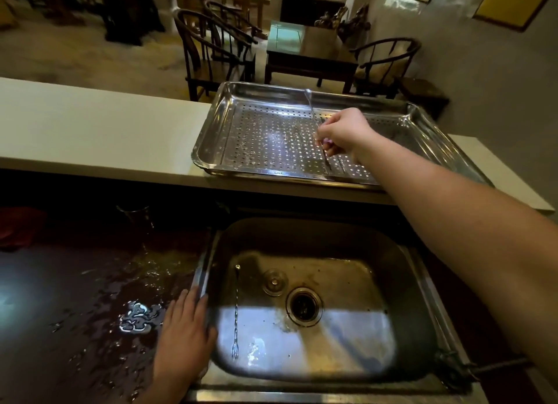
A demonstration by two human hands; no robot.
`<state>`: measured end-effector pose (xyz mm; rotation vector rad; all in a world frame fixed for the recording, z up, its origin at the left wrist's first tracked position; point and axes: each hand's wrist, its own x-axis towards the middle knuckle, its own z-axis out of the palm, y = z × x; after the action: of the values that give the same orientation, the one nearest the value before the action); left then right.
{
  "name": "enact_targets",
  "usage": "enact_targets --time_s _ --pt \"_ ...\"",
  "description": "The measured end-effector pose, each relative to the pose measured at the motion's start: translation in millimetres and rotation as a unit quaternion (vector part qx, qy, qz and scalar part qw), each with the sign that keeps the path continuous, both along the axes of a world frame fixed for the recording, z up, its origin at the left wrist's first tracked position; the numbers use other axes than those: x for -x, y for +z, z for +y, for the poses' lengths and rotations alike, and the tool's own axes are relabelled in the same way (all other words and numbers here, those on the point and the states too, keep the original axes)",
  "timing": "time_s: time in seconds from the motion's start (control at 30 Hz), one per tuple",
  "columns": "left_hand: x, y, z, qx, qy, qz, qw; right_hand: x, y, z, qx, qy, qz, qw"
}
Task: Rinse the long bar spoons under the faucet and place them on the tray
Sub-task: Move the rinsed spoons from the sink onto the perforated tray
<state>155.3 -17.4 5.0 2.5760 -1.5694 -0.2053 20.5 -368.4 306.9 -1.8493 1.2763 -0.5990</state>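
1. The right hand (pixel 342 131) reaches over the perforated metal tray (pixel 211 137) on the raised pale surface (pixel 90 125) behind the sink. Its grip is pinched on the shaft of a long bar spoon (pixel 311 107), fingers curled around the middle of it.
2. That spoon lies at a slant: its bowl end rests near the tray's far rim, and its lower end points toward the near rim. Whether the lower end already touches the tray floor I cannot tell, as the hand hides part of it.
3. No other spoon is clearly visible in the tray, so this looks like the first one being set down.
4. A second bar spoon (pixel 236 310), twisted along its shaft with a small fork tip, lies on the floor of the sink (pixel 401 282), left of the drain (pixel 303 306). It is not yet on the tray.
5. The left hand (pixel 184 337) rests flat and spread on the wet dark surface (pixel 75 298), fingertips on the sink's left rim, holding nothing.
6. By my judgement the task is roughly halfway: one spoon nearly placed, one left to rinse and carry over. No faucet or running water is in view.
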Motion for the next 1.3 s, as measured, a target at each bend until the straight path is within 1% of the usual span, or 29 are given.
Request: enact_targets --time_s 0.1,0.33,0.6,0.77,0.93,1.07,1.17,1.3 --pt "-1.0 -2.4 -0.4 -0.001 0.003 0.000 1.000 -4.7 -5.3 -10.8 -0.026 -0.015 0.029 0.999" --pt "-3.0 -8.2 -2.9 -0.007 0.008 -0.010 1.000 -17.9 -22.3 -29.3 -0.048 -0.033 0.098 0.994" --pt "-4.2 -10.9 -3.8 -0.015 0.009 -0.019 1.000 -29.4 -36.8 -30.6 -0.017 -0.055 0.147 0.987" --pt "-4.5 -12.2 -3.5 -0.009 0.009 -0.022 1.000 -30.6 -44.0 -30.1 -0.004 -0.063 0.154 0.986" --pt "-4.7 -13.7 -3.2 -0.010 0.006 -0.030 0.999 -24.9 -35.6 -21.4 0.015 -0.050 0.126 0.991" --pt "-3.1 -13.2 -3.1 -0.007 0.007 -0.034 0.999 -20.2 -21.6 7.2 0.015 0.000 0.042 0.999" --pt "-2.6 -11.6 -3.2 -0.003 0.008 -0.036 0.999 -16.8 -13.6 36.6 0.029 0.041 -0.013 0.999" --pt "-1.2 -10.4 -3.3 -0.003 0.010 -0.038 0.999 -12.6 -13.3 71.2 0.069 0.071 -0.013 0.995"
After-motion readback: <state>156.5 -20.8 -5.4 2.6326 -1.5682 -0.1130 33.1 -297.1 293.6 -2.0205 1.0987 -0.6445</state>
